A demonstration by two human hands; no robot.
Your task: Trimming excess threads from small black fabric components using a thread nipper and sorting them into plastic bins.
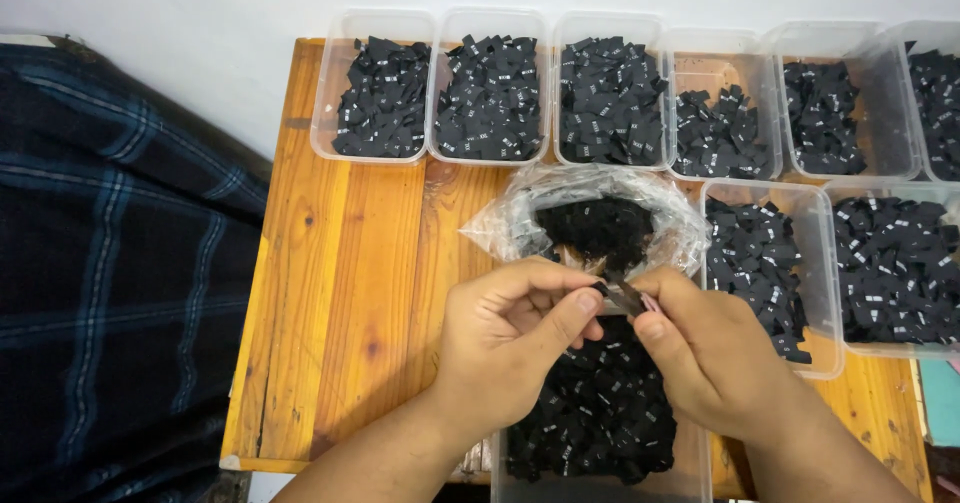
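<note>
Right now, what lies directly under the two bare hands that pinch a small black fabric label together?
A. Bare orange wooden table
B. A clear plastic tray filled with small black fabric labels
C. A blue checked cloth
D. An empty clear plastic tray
B: the left hand and right hand pinch the small black fabric label over a clear plastic tray heaped with black labels.

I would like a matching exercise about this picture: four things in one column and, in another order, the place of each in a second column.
Things:
1. clear plastic bag
2. left hand
3. checked dark cloth
4. wooden table

Places:
a. under the containers and the bag
b. left of the table
c. open, in the middle of the table, with black labels inside
d. pinching a small dark piece together with the right hand

Pairs: 1-c, 2-d, 3-b, 4-a
</note>
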